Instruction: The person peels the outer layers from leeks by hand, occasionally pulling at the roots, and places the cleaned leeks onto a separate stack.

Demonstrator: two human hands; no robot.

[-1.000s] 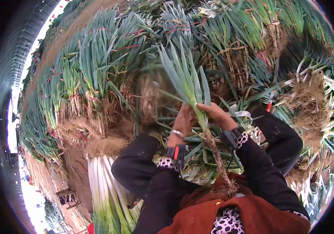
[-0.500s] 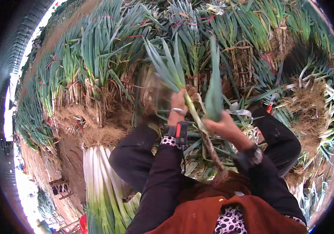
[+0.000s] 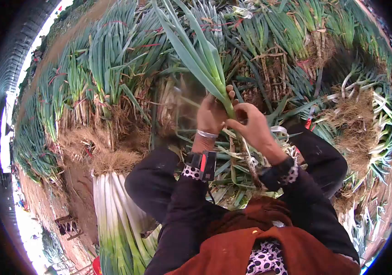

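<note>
A long green onion [image 3: 204, 57] stands tilted in front of me, its leaves pointing up and its dirty lower stem and roots hanging toward my lap. My left hand [image 3: 212, 114] is wrapped round its stem just below the leaves. On the stem's right side, my right hand [image 3: 252, 126] pinches at the same spot, thumb and forefinger against the stalk. Loose leaves and peelings lie below the hands between my knees. A pile of cleaned white-stemmed onions [image 3: 116, 201] rests by my left knee.
Tied bundles of unpeeled onions [image 3: 109, 59] stand in rows ahead and to the left. More onions with tangled roots [image 3: 356, 128] lie on the right. Brown ground [image 3: 79, 183] shows at the left, near a small dark rack [image 3: 69, 225].
The onion has risen, leaves higher in view. My right hand has moved up to the stem beside my left hand, and the separate green leaf it held is gone from it.
</note>
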